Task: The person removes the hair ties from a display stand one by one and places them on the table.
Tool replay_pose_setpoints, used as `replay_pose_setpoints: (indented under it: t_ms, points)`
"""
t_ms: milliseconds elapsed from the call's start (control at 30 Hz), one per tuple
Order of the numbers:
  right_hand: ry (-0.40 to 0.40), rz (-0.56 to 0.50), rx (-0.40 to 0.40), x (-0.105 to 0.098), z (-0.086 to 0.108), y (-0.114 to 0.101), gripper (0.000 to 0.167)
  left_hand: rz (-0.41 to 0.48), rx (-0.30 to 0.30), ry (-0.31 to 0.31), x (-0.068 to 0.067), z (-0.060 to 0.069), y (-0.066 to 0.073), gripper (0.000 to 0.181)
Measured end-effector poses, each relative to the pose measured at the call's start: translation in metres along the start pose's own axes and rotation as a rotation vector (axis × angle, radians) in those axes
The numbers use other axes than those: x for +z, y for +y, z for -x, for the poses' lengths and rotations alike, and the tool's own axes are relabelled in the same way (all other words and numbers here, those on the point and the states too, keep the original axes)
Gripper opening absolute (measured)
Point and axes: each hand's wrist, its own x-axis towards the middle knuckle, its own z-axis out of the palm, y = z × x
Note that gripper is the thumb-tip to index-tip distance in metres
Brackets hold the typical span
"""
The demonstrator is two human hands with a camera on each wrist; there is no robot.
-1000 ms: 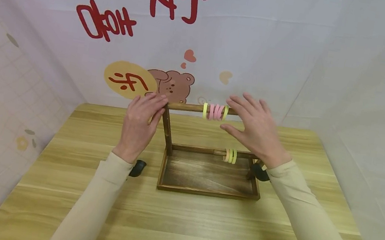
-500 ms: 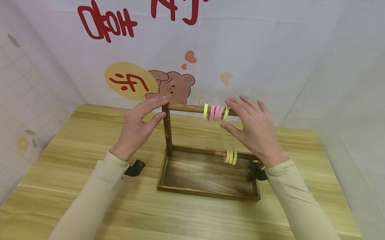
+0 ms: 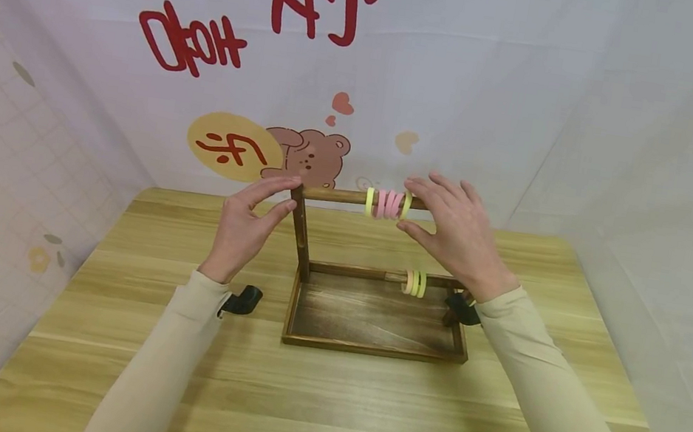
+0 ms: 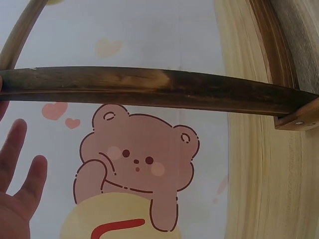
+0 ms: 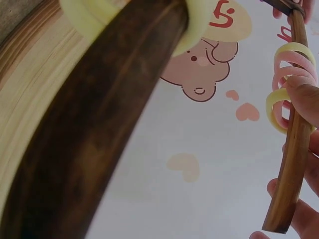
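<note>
A dark wooden rack [image 3: 373,351] has a tray base, a left post [image 3: 300,228] and two rods. The upper rod [image 3: 336,194] carries pink hair ties [image 3: 388,205] between two yellow ones. My left hand [image 3: 243,230] holds the top of the left post with fingertips and thumb; its other fingers [image 4: 12,149] stand off loosely in the left wrist view. At the upper rod's right part, my right hand [image 3: 461,233] pinches the nearer yellow hair tie [image 5: 277,107], thumb in front. My right fingers lie behind the rod, whose free end shows in the right wrist view.
On the short lower rod hang several yellowish hair ties [image 3: 415,283]. The rack stands on a light wooden table [image 3: 324,407], close to a white printed cloth [image 3: 474,78] at the back. Dark wrist mounts [image 3: 244,300] project below both hands.
My left hand has shifted slightly left and turned, its fingers drawing back to the post's top corner with the thumb more apart. The right hand's finger and thumb have closed in on the yellow hair tie.
</note>
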Motion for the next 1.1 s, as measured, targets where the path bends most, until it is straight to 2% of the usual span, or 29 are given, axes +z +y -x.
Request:
replay_pose_setpoints:
  t_ms: [500, 800, 1100]
  points:
    - [-0.043, -0.01, 0.057, -0.0003, -0.0016, -0.0029, 0.058, 0.019, 0.013, 0.015, 0.0034, -0.0004, 0.0006, 0.031]
    - [-0.016, -0.029, 0.046, 0.0021, 0.0011, 0.0019, 0.056, 0.054, 0.016, 0.025, 0.0042, -0.0001, -0.0006, 0.03]
    - [-0.001, -0.032, 0.053, -0.0021, 0.0038, 0.0048, 0.054, 0.046, 0.014, 0.029, 0.0038, 0.0006, -0.001, 0.031]
